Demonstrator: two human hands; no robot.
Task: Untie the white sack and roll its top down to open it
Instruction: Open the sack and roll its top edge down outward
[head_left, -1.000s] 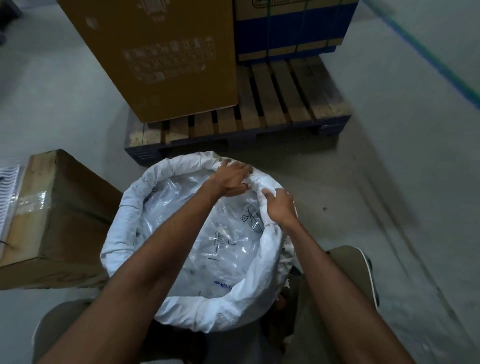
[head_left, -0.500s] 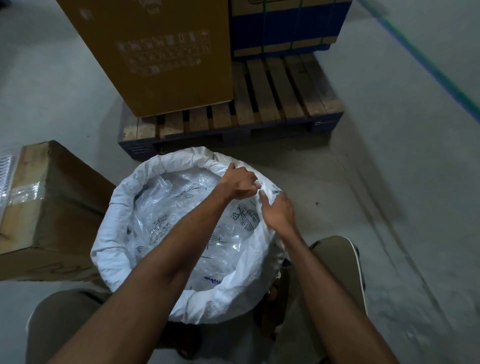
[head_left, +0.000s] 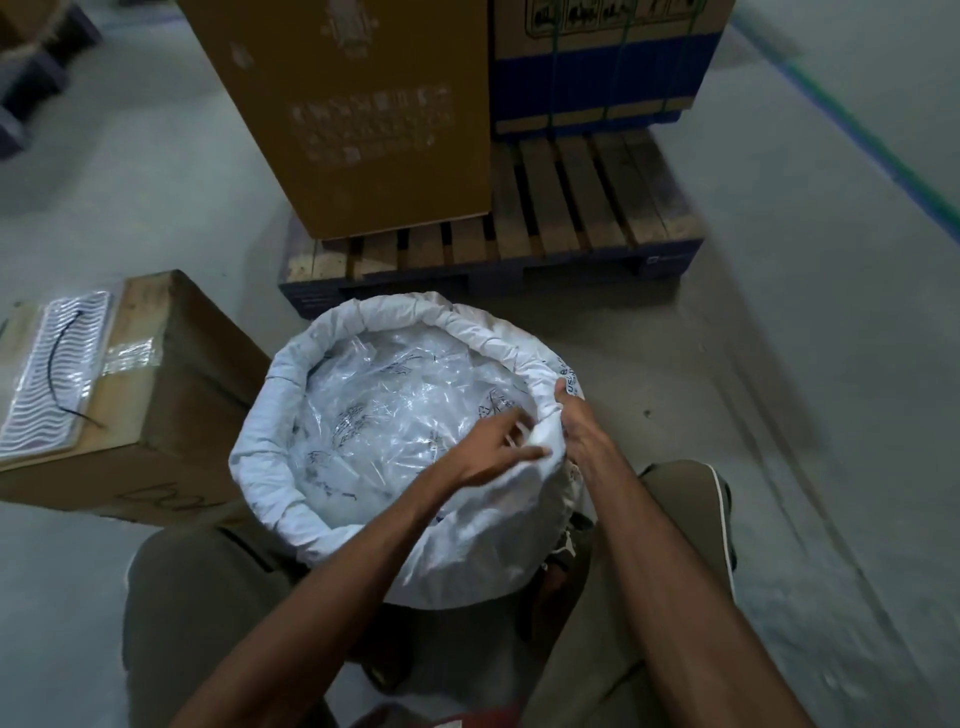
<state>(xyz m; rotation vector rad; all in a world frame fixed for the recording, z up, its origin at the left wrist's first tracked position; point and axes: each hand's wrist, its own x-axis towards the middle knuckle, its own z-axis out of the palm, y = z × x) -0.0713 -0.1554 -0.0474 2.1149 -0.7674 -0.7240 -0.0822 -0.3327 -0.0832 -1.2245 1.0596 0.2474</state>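
The sack (head_left: 363, 499) is standing on the floor (head_left: 779, 415) between the person's knees. Both hands are gripping its rolled rim at the right: left hand (head_left: 493, 452) inside, right hand (head_left: 582, 431) outside.

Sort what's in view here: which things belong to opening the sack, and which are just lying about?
Part of the job:
white sack, top rolled down
clear plastic bags inside it
left hand, gripping the rim
right hand, gripping the rim

Lying about:
wooden pallet
tall brown box
blue-banded box
box on the floor
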